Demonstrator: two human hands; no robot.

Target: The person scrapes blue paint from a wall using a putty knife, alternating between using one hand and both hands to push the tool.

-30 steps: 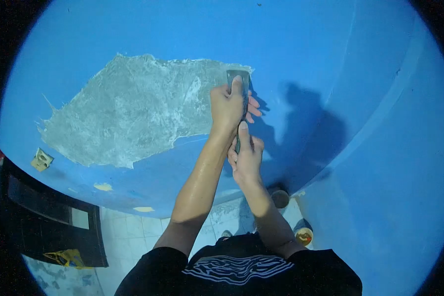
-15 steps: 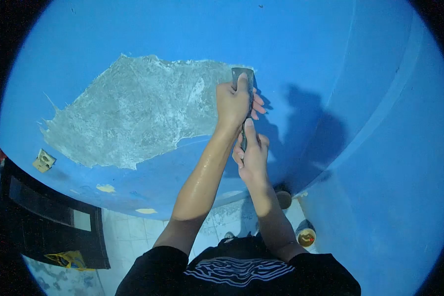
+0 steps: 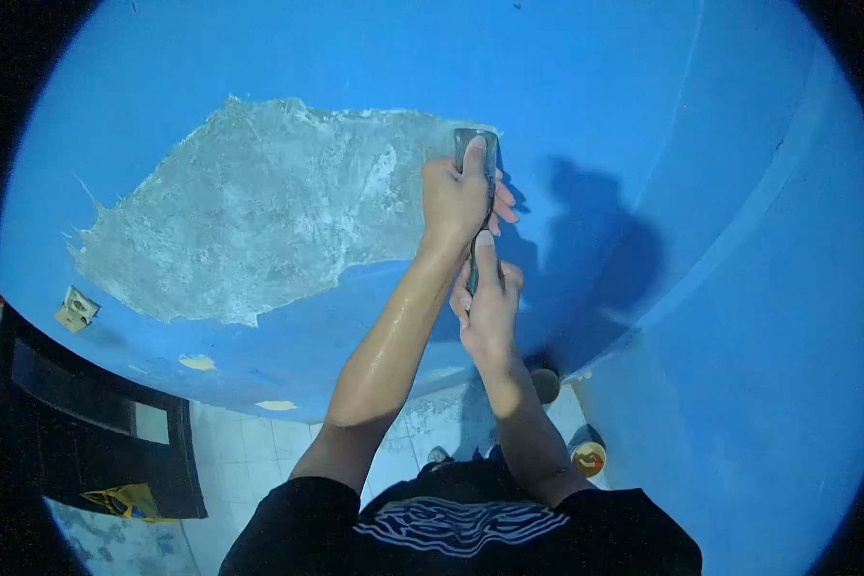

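Observation:
A dark flat scraper is held upright against the blue wall, its blade edge at the upper right corner of a bare grey patch. My left hand is closed around the blade, the thumb pressed on its face and the fingertips showing past its right side. Below it, my right hand grips the scraper's handle, thumb pointing up along it. Paint edges round the patch look ragged. Where the blade meets the wall is partly hidden from me.
An electrical socket sticks out of the wall at lower left. A dark cabinet with a yellow bag stands below it. Down right, a bucket and a round object sit near the wall corner on the tiled floor.
The view has shifted slightly, so the wall patch and socket appear a little further left. Both hands keep the same grip on the scraper, whose blade stays at the patch's corner.

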